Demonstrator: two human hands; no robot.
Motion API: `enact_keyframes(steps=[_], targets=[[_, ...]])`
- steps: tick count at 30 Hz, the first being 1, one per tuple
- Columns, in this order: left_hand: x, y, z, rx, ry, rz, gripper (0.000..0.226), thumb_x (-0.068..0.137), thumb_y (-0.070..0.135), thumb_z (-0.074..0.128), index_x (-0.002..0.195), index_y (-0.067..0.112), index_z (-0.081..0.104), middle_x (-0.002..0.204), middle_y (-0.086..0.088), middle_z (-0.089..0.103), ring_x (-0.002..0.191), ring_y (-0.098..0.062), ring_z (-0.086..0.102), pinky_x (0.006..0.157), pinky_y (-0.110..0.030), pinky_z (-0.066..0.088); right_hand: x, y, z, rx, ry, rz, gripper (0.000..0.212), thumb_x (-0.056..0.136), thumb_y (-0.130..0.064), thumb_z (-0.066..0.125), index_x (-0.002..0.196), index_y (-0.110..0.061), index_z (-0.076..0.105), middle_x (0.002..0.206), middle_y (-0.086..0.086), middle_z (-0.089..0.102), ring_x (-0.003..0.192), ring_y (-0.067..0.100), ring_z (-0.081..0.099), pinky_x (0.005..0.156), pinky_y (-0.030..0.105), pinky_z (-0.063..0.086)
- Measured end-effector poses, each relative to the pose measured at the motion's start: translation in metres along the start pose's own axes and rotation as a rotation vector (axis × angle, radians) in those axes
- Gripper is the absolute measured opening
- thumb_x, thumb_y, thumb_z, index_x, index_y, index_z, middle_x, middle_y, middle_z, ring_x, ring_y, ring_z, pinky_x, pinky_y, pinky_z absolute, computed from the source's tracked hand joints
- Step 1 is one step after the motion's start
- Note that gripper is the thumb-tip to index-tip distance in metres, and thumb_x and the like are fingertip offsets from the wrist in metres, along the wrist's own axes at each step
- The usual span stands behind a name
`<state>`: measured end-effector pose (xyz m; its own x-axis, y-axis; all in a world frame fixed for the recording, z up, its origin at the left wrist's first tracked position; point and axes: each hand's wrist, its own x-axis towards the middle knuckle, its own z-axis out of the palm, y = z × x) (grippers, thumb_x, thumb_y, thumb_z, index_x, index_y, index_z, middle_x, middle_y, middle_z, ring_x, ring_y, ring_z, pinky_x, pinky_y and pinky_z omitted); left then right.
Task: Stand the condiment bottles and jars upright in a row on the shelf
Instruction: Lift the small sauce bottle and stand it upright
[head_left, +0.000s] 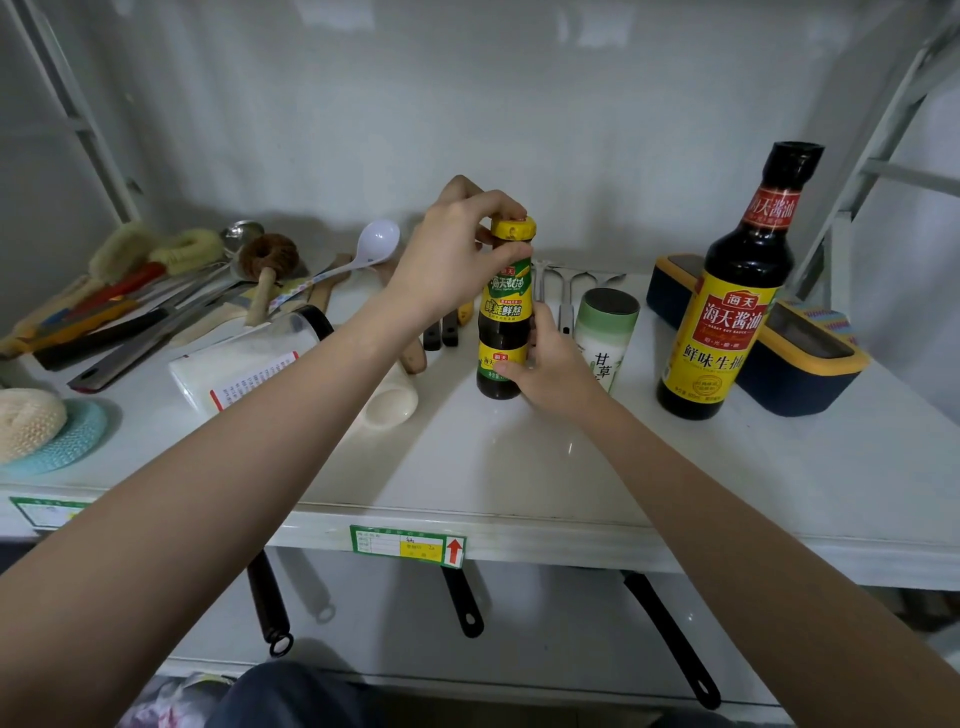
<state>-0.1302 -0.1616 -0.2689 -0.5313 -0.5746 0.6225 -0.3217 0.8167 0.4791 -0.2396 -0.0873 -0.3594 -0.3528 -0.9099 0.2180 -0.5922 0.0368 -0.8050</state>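
Note:
A dark oyster sauce bottle (506, 306) with a yellow cap stands upright mid-shelf. My left hand (457, 260) grips its neck and cap from the left. My right hand (550, 364) holds its base from the right. Right behind my right hand stands a white shaker (608, 332) with a green top. A tall soy sauce bottle (737, 301) stands upright further right. To the left, a clear jar (249, 364) with a black lid lies on its side on the white shelf (519, 467).
Brushes, knives and ladles (171, 291) are piled at the back left. A sponge and scrubber (47, 431) sit at the left edge. A navy and yellow box (800, 364) stands behind the soy sauce. Pan handles (462, 597) hang below the shelf.

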Motion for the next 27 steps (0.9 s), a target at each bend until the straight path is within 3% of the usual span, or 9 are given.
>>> enact_keyframes(steps=[5,8,10,13,17,20,22,25,27], targets=[[-0.003,0.007,-0.002,0.034,-0.035,0.002,0.032,0.086,0.033,0.063,0.116,0.021,0.06,0.107,0.002,0.042,0.084,-0.005,0.052,0.061,0.011,0.029,-0.006,-0.002,-0.002,-0.001,-0.001,0.0,0.066,0.08,-0.009,0.066,0.136,-0.013,0.03,0.135,0.011,0.053,0.123,0.028,0.051,0.104,0.044,0.043],[-0.004,0.009,-0.005,-0.002,-0.048,-0.031,0.032,0.095,0.036,0.046,0.121,0.02,0.057,0.11,0.001,0.045,0.082,-0.004,0.05,0.063,0.01,0.029,-0.01,-0.004,-0.002,0.029,0.024,-0.02,0.07,0.079,-0.01,0.066,0.138,-0.017,0.027,0.137,0.01,0.051,0.125,0.028,0.05,0.106,0.047,0.041],[-0.004,0.009,-0.008,-0.039,-0.058,-0.04,0.036,0.098,0.038,0.035,0.123,0.02,0.055,0.117,-0.003,0.053,0.089,-0.007,0.051,0.072,0.001,0.032,-0.012,-0.006,-0.003,0.047,0.051,-0.057,0.075,0.077,-0.012,0.066,0.139,-0.024,0.024,0.138,0.009,0.05,0.126,0.027,0.05,0.106,0.05,0.041],[-0.007,0.012,-0.016,-0.091,-0.092,-0.053,0.042,0.099,0.038,0.027,0.128,0.018,0.05,0.122,-0.006,0.058,0.109,-0.018,0.053,0.091,-0.025,0.038,-0.012,-0.016,-0.009,0.003,0.095,-0.088,0.076,0.078,-0.013,0.063,0.14,-0.025,0.022,0.135,0.009,0.051,0.123,0.024,0.052,0.103,0.046,0.044],[-0.017,0.014,-0.03,-0.105,-0.1,-0.045,0.042,0.102,0.033,0.025,0.13,0.014,0.049,0.123,-0.005,0.059,0.113,-0.02,0.053,0.096,-0.029,0.037,-0.021,-0.036,-0.023,-0.124,0.227,-0.182,0.055,0.083,-0.01,0.059,0.134,-0.013,0.036,0.132,0.01,0.05,0.118,0.022,0.051,0.095,0.028,0.04],[-0.027,-0.003,-0.042,-0.069,-0.108,-0.046,0.041,0.102,0.03,0.024,0.123,0.012,0.054,0.114,0.002,0.057,0.114,-0.022,0.052,0.101,-0.037,0.04,-0.031,-0.05,-0.025,-0.151,0.347,-0.295,0.038,0.083,-0.009,0.056,0.12,-0.012,0.05,0.123,0.01,0.046,0.115,0.024,0.049,0.095,0.037,0.045],[-0.034,-0.02,-0.047,-0.021,-0.136,-0.086,0.043,0.101,0.033,0.024,0.113,0.009,0.058,0.106,-0.002,0.058,0.109,-0.025,0.053,0.097,-0.037,0.04,-0.036,-0.058,-0.02,-0.113,0.365,-0.354,0.03,0.08,-0.009,0.053,0.11,-0.01,0.055,0.116,0.011,0.045,0.106,0.026,0.052,0.088,0.044,0.049],[-0.048,-0.044,-0.051,0.095,-0.174,-0.26,0.045,0.1,0.036,0.027,0.095,0.001,0.054,0.097,-0.017,0.058,0.099,-0.033,0.055,0.075,-0.03,0.028,-0.037,-0.066,-0.003,-0.141,0.28,-0.386,0.028,0.081,-0.009,0.052,0.109,-0.008,0.055,0.113,0.011,0.049,0.093,0.024,0.055,0.083,0.04,0.047],[-0.061,-0.056,-0.052,0.183,-0.223,-0.345,0.045,0.099,0.035,0.024,0.105,0.001,0.054,0.114,-0.019,0.057,0.11,-0.032,0.052,0.071,-0.027,0.019,-0.034,-0.067,0.014,-0.164,0.178,-0.348,0.031,0.085,-0.012,0.053,0.115,-0.007,0.052,0.112,0.012,0.05,0.093,0.025,0.055,0.083,0.036,0.045]])
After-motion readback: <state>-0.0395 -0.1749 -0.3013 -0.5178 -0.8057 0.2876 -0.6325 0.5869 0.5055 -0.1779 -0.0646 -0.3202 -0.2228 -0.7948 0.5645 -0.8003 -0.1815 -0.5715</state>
